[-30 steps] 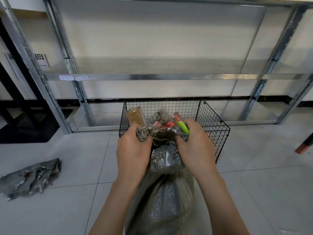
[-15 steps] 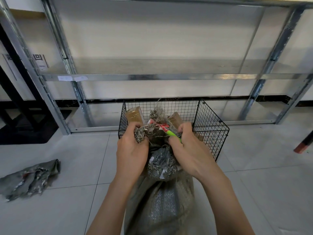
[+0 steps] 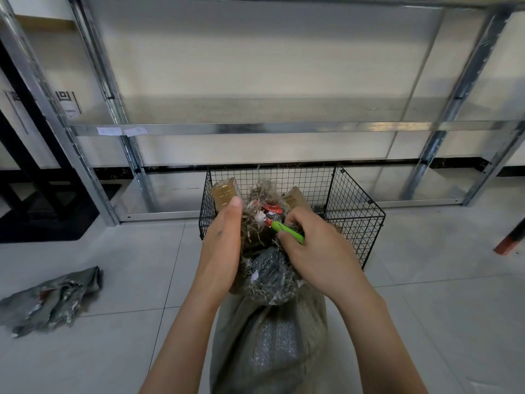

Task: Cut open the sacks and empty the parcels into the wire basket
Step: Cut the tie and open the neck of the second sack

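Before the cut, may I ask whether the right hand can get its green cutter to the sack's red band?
Probably yes: the right hand holds the green cutter with its tip beside the red band, and the left hand, against the neck of the sack, leaves that band uncovered.

I see a grey sack [image 3: 267, 345] upright, green cutter [image 3: 287, 230] at its frayed neck, before a wire basket [image 3: 355, 211] holding brown parcels [image 3: 224, 191].
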